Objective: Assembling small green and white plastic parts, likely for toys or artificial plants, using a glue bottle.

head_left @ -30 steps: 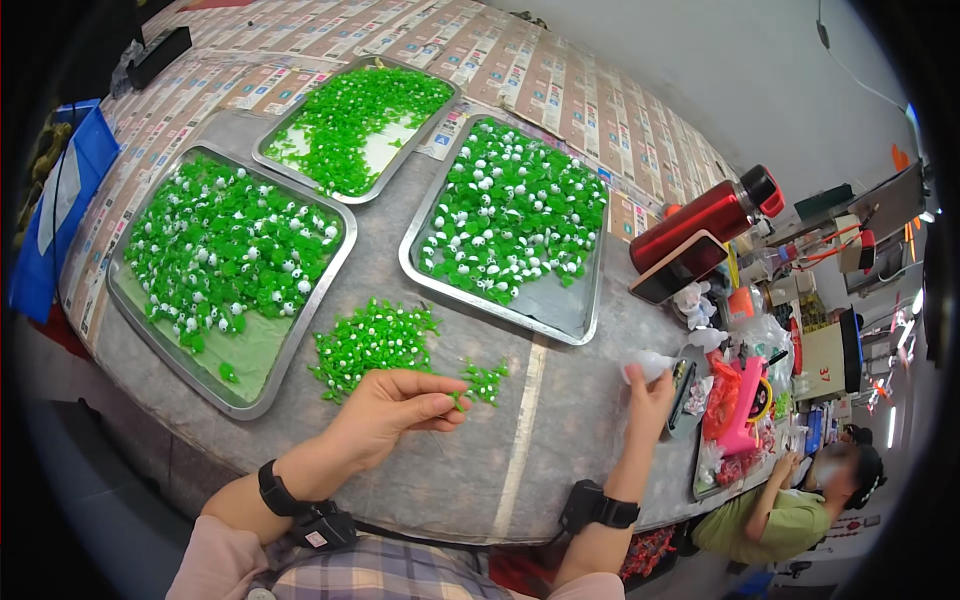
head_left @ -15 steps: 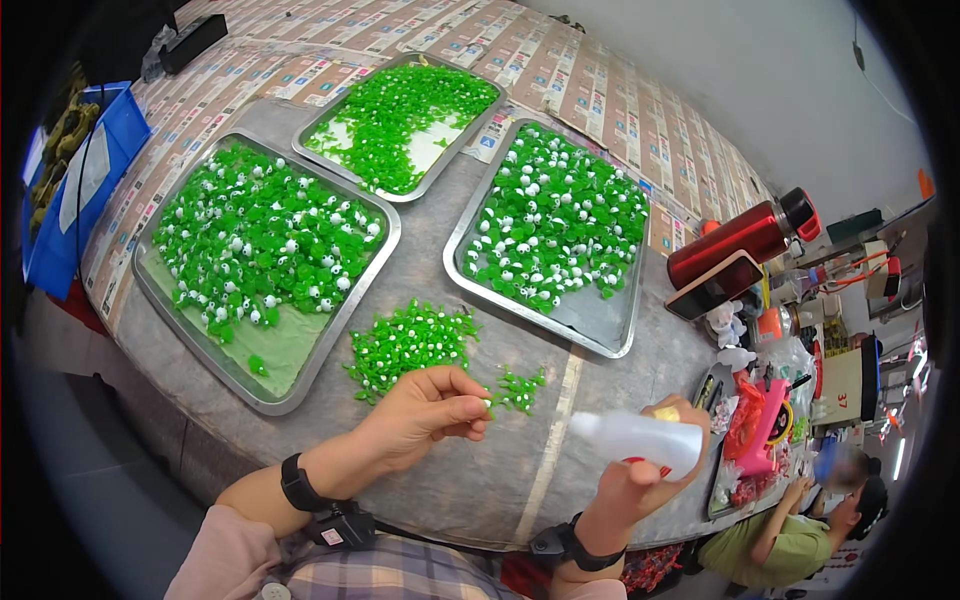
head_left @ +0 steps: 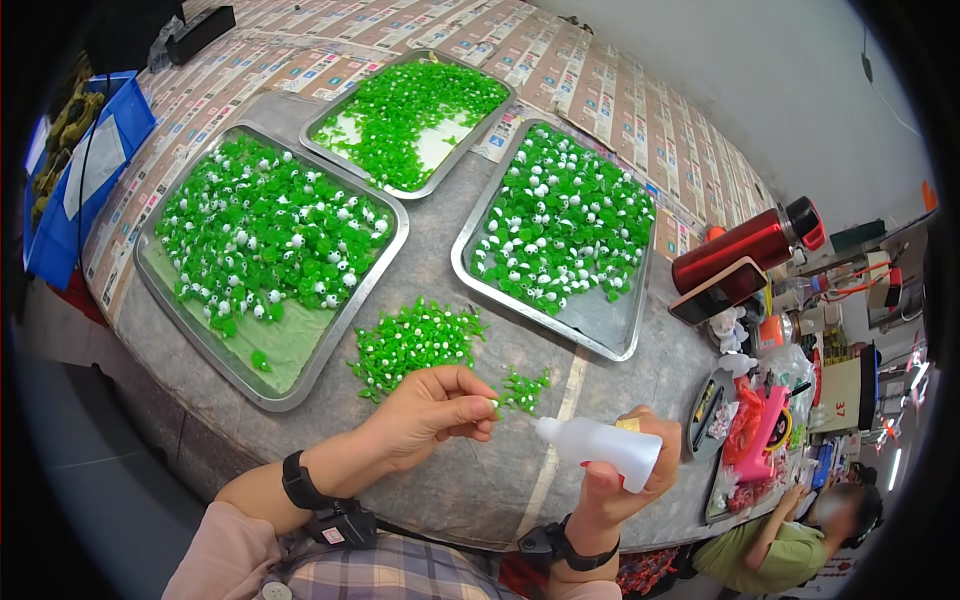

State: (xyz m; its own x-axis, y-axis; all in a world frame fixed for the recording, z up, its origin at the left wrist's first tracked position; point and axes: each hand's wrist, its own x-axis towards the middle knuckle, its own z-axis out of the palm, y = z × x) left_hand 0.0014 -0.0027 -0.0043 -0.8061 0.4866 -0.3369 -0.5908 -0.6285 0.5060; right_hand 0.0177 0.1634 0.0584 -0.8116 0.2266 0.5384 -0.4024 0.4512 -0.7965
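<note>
My left hand [head_left: 432, 416] pinches a small green and white plastic piece at its fingertips, just in front of a loose pile of green pieces [head_left: 412, 342] on the grey table. My right hand [head_left: 624, 480] grips a small white squeeze bottle [head_left: 598, 442], its nozzle pointing left toward the left fingertips. A few green pieces [head_left: 524, 388] lie between the two hands. Both wrists wear black bands.
Three metal trays hold green and white pieces: left tray [head_left: 268, 262], back tray [head_left: 408, 118], right tray [head_left: 560, 238]. A red flask [head_left: 748, 244] and a phone [head_left: 718, 290] lie at the right, beside cluttered tools. A person in green [head_left: 790, 540] sits at lower right. Blue crate [head_left: 72, 180] at left.
My right hand picked up the white squeeze bottle from the right and brought it in toward my left hand. My left hand lifted a piece off the table.
</note>
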